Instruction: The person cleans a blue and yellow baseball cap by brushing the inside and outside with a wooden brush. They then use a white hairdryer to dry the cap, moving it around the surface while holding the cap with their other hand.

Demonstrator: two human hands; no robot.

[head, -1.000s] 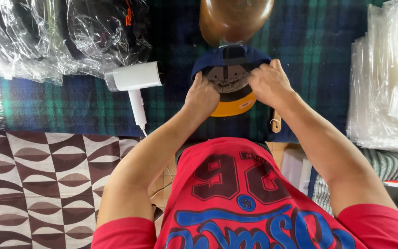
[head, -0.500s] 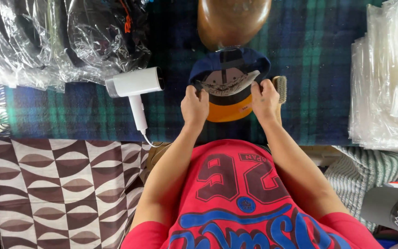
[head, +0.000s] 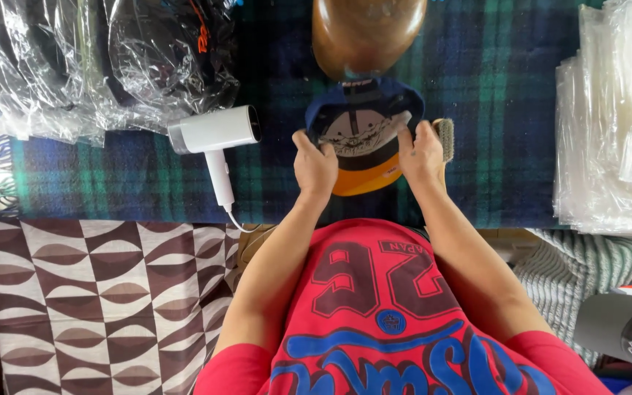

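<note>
A navy baseball cap [head: 363, 121] with an orange brim lies upside down on a dark blue and green plaid blanket [head: 506, 110], its pale inner lining facing up. My left hand [head: 314, 164] grips the cap's left edge and my right hand [head: 420, 152] grips its right edge. A brown rounded cap form [head: 367, 33] stands just beyond the cap. A small brush [head: 445, 139] lies on the blanket beside my right hand.
A white hair dryer [head: 213, 135] with its cord lies left of the cap. Dark items in clear plastic bags [head: 104, 58] are piled at far left. A stack of clear bags [head: 616, 124] sits at right. A brown patterned cloth [head: 89, 300] covers the near left.
My hands have drawn back toward me and spread to the cap's two sides. The cap's inner lining now shows more fully, and the brush has come into sight.
</note>
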